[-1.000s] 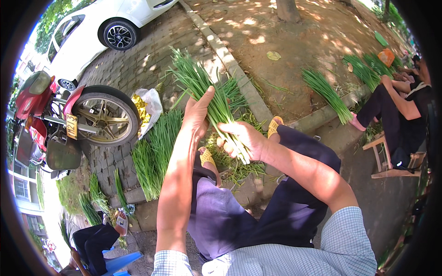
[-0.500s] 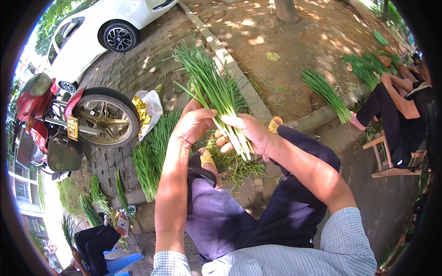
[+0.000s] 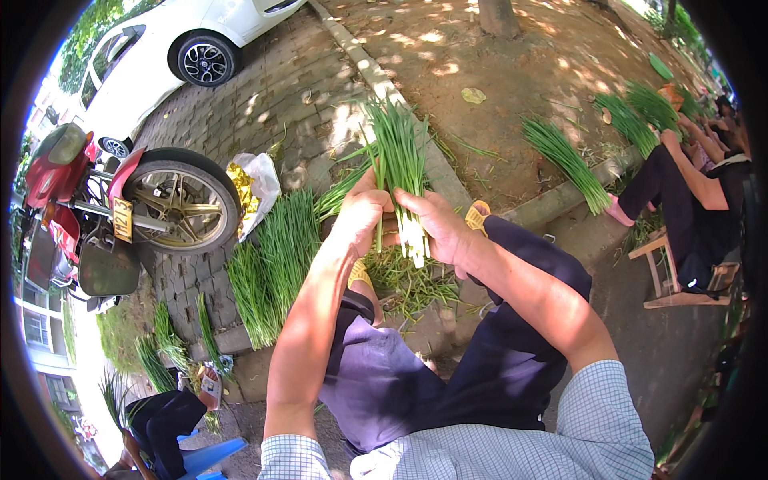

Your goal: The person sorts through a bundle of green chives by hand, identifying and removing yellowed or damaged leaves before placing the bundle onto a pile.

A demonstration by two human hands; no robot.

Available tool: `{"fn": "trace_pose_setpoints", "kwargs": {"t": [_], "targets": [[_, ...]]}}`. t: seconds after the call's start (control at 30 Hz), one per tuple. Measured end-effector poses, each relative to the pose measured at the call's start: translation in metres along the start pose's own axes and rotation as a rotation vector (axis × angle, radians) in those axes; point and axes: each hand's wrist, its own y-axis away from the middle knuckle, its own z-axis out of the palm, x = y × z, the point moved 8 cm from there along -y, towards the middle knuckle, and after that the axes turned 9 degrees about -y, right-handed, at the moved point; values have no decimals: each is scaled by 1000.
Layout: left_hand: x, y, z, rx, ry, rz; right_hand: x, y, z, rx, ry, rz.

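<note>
Out in front of me I hold a bunch of green chives (image 3: 402, 156), its leaf tips pointing away and its pale cut ends toward my knees. My right hand (image 3: 438, 226) is wrapped round the lower stalks, thumb on top. Against the bunch's left side, my left hand (image 3: 364, 214) is closed on the stalks, its fingers partly hidden behind them. Under my hands lies a litter of trimmed chive scraps (image 3: 408, 280). To the left, a wide row of laid-out chives (image 3: 280, 256) rests on the paving, with more leaves behind my left wrist.
A red motorcycle (image 3: 132, 204) stands at left, beside a plastic bag with gold wrapping (image 3: 254, 192). Beyond is a white car (image 3: 192, 40). A curb (image 3: 376, 76) runs ahead. At right, a person (image 3: 708, 184) sits near a chive pile (image 3: 566, 164); another person (image 3: 164, 428) sits at lower left.
The bunch has swung more upright and its tips have moved right. My left hand has shifted right and its fingers have curled in closer to my right hand.
</note>
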Motion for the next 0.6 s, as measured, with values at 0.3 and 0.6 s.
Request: {"fn": "trace_pose_setpoints", "kwargs": {"t": [0.3, 0.6], "targets": [[-11, -13, 2, 259, -562, 453, -6, 2, -6, 128, 4, -77], [12, 4, 15, 197, -932, 476, -11, -6, -10, 100, -94, -108]]}}
